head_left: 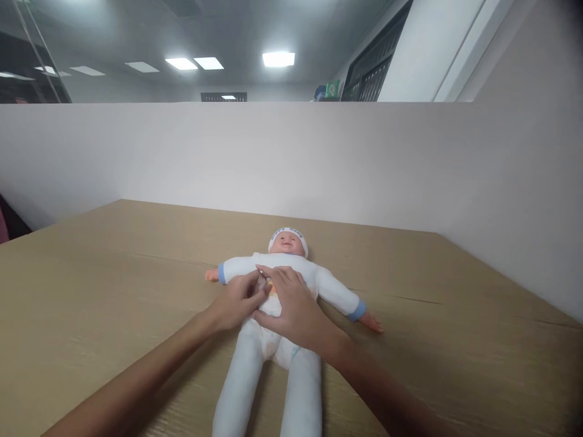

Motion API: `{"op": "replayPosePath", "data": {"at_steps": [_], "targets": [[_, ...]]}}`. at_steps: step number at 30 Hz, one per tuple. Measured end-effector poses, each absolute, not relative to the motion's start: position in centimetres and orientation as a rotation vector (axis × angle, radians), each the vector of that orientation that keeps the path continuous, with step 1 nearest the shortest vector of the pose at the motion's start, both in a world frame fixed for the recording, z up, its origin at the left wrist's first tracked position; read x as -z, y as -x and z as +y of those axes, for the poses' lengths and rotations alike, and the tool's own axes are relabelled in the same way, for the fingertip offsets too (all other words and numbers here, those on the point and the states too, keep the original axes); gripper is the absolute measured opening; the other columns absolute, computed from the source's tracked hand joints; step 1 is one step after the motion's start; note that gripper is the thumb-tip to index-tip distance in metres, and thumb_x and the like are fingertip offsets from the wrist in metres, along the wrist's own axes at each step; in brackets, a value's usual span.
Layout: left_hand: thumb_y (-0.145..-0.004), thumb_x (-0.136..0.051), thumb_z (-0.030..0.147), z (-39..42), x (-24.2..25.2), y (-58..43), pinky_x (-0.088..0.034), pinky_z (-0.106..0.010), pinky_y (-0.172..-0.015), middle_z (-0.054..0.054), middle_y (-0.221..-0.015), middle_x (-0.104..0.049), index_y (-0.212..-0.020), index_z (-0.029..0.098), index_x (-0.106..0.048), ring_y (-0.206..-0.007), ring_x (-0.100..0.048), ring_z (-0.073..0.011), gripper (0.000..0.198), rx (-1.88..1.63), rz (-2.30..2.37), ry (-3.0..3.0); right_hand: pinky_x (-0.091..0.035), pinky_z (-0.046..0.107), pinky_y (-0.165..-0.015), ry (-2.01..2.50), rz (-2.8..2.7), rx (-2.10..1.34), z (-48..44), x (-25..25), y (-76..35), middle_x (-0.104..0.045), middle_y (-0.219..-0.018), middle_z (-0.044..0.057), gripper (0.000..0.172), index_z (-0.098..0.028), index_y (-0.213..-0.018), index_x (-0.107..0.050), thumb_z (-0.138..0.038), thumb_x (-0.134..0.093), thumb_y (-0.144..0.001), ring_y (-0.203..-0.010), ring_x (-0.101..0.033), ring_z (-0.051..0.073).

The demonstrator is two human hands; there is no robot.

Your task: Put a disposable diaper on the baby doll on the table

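Note:
A baby doll in a white outfit with blue cuffs and a white printed cap lies on its back, arms spread and legs toward me. Around its hips is a white diaper with a small orange print on the front. At the waist, my left hand is closed in a pinch on the diaper's edge; the exact bit it grips is partly hidden. My right hand lies over the diaper's front, thumb and fingers apart, fingertips close to the left hand's.
The doll rests on a wide tan wood-look table with thin seam lines. A low white wall rises behind it and another closes off the right side. Beyond the wall are ceiling lights and a green package.

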State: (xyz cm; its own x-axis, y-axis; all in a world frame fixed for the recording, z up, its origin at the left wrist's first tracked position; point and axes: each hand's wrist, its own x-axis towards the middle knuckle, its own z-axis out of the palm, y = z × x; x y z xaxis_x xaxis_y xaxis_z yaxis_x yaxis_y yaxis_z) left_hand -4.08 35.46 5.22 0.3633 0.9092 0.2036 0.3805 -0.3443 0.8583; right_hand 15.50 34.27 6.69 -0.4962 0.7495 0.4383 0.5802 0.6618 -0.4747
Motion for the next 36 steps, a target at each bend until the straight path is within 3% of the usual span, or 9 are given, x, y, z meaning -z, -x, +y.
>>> {"op": "replayPosePath", "data": {"at_steps": [6, 10, 16, 19, 21, 24, 28, 36], "targets": [[-0.104, -0.063, 0.058, 35.2, -5.5, 4.3, -0.031, -0.030, -0.066, 0.004, -0.078, -0.043, -0.089, 0.022, -0.054, -0.073, -0.038, -0.0158, 0.041, -0.847, 1.003, -1.838, -0.044, 0.057, -0.119, 1.011, -2.252, -0.342, 34.4, -6.6, -15.6, -0.069, -0.144, 0.011, 0.076, -0.026, -0.156, -0.052, -0.031, -0.084, -0.088, -0.137, -0.058, 0.036], [-0.107, -0.058, 0.060, 35.1, -5.7, 4.6, -0.036, -0.030, -0.069, 0.002, -0.084, -0.046, -0.091, 0.022, -0.054, -0.078, -0.042, -0.0170, 0.041, -0.829, 0.963, -1.838, -0.044, 0.058, -0.119, 1.021, -2.277, -0.339, 34.4, -6.6, -15.6, -0.069, -0.142, 0.013, 0.073, -0.024, -0.158, -0.051, -0.035, -0.081, -0.091, -0.137, -0.058, 0.036], [-0.105, -0.063, 0.054, 35.3, -5.3, 4.6, -0.032, -0.028, -0.065, 0.005, -0.080, -0.041, -0.113, 0.025, -0.057, -0.073, -0.037, -0.0159, 0.031, -0.874, 0.952, -1.821, -0.047, 0.057, -0.117, 1.031, -2.215, -0.412, 34.3, -6.7, -15.9, -0.070, -0.135, 0.010, 0.075, -0.029, -0.156, -0.051, -0.033, -0.082, -0.088, -0.133, -0.060, 0.036], [-0.102, -0.068, 0.056, 35.5, -5.1, 4.5, -0.028, -0.028, -0.062, 0.007, -0.075, -0.037, -0.115, 0.026, -0.059, -0.068, -0.034, -0.0150, 0.034, -0.864, 0.948, -1.735, -0.043, 0.056, -0.125, 0.938, -2.176, -0.601, 34.6, -7.3, -16.8, -0.062, -0.154, 0.009, 0.073, -0.031, -0.159, -0.048, -0.036, -0.078, -0.092, -0.147, -0.052, 0.034], [-0.101, -0.069, 0.057, 35.6, -5.0, 4.5, -0.026, -0.028, -0.060, 0.007, -0.074, -0.034, -0.114, 0.026, -0.062, -0.066, -0.031, -0.0143, 0.035, -0.857, 0.954, -1.720, -0.042, 0.053, -0.128, 0.867, -2.120, -0.796, 35.1, -7.9, -17.5, -0.057, -0.162, 0.007, 0.061, -0.031, -0.158, -0.050, -0.036, -0.067, -0.100, -0.154, -0.048, 0.030], [-0.101, -0.069, 0.057, 35.8, -5.0, 4.5, -0.025, -0.027, -0.058, 0.007, -0.072, -0.032, -0.113, 0.024, -0.067, -0.065, -0.030, -0.0136, 0.035, -0.868, 0.973, -1.752, -0.044, 0.050, -0.126, 0.895, -2.012, -0.902, 35.9, -8.4, -18.1, -0.067, -0.151, 0.006, 0.036, -0.028, -0.140, -0.065, -0.031, -0.054, -0.106, -0.146, -0.057, 0.026], [-0.101, -0.070, 0.056, 35.7, -5.0, 4.5, -0.027, -0.026, -0.057, 0.007, -0.072, -0.032, -0.112, 0.023, -0.068, -0.063, -0.030, -0.0129, 0.036, -0.869, 0.987, -1.774, -0.049, 0.050, -0.119, 1.009, -1.979, -0.758, 36.4, -8.0, -17.7, -0.077, -0.130, 0.005, 0.022, -0.026, -0.118, -0.074, -0.025, -0.058, -0.102, -0.130, -0.066, 0.027], [-0.099, -0.072, 0.057, 35.6, -4.6, 4.5, -0.030, -0.024, -0.058, 0.009, -0.073, -0.035, -0.124, 0.027, -0.061, -0.064, -0.031, -0.0130, 0.041, -0.841, 0.999, -1.707, -0.055, 0.045, -0.108, 1.034, -1.974, -0.697, 35.9, -7.6, -16.9, -0.074, -0.130, 0.006, 0.033, -0.026, -0.121, -0.072, -0.014, -0.055, -0.095, -0.131, -0.066, 0.027]]}}
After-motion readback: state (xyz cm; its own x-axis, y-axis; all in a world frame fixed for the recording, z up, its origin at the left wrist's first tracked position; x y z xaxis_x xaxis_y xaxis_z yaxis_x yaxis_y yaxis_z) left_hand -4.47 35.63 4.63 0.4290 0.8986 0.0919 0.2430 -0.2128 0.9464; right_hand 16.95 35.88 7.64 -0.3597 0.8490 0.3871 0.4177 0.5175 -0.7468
